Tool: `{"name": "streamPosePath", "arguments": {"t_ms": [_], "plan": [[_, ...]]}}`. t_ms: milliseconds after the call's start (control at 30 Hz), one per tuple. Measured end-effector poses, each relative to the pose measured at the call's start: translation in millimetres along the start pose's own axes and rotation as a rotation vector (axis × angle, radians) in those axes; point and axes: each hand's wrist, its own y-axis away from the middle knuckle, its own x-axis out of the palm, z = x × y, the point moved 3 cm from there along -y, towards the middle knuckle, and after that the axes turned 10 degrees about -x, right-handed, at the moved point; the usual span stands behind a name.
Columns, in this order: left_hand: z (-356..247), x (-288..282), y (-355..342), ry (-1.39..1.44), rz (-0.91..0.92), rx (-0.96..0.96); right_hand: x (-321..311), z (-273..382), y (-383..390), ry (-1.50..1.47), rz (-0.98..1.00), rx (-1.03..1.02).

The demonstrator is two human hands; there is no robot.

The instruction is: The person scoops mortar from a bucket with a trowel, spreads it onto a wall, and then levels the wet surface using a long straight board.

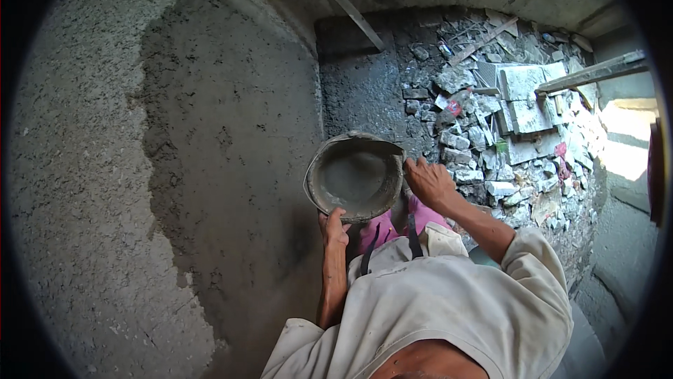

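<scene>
In front of my body I hold a round, mortar-smeared bucket (pixel 385 208) tilted so that its inside faces up toward me. Wet grey mortar or slurry (pixel 352 176) shows at the bottom of it. My left hand (pixel 334 227) is closed on the near left of the rim, with the thumb over the edge. At the bucket's right side my right hand (pixel 429 184) is closed around the edge, its fingertips partly hidden. A thin wire handle seems to hang along the bucket's left side.
On the left rises a rough grey wall (pixel 91 133) with a darker, damp-looking plastered area (pixel 231 112). Broken bricks and rubble (pixel 484 133) cover the floor at right, with flat slabs (pixel 529 109) on top. A wooden beam (pixel 592 74) juts in from the right.
</scene>
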Motion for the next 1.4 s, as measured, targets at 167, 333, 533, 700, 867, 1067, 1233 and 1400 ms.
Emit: {"name": "streamPosePath", "arguments": {"t_ms": [167,333,533,700,867,1067,1233,1400], "plan": [[-1.8,17.7,19.3,-0.300,-0.032,0.039,69.8,-35.2,-8.6,-0.158,0.188,-0.051],[-4.9,6.1,22.2,-0.295,-0.001,0.363,129.1,-28.9,18.2,-1.018,0.429,0.131],[-10.9,-29.5,8.7,-0.308,0.096,0.240,112.6,8.0,44.0,-1.112,0.377,0.146],[11.0,-62.3,-31.5,-0.123,-0.029,-0.055,88.5,44.4,44.7,-1.149,0.309,0.101],[38.1,-92.7,-72.6,-0.026,-0.083,-0.143,97.2,52.6,46.1,-1.477,0.136,0.206],[77.8,-155.0,-81.8,0.039,-0.144,-0.230,103.3,18.3,28.7,-1.556,-0.620,0.410],[103.0,-191.4,-62.7,-0.030,-0.322,-0.293,126.4,-5.5,-71.3,-0.940,-1.232,0.555],[129.3,-203.8,-65.7,-0.060,-0.363,-0.274,168.7,164.4,-270.9,-0.728,-0.807,0.232]]}}
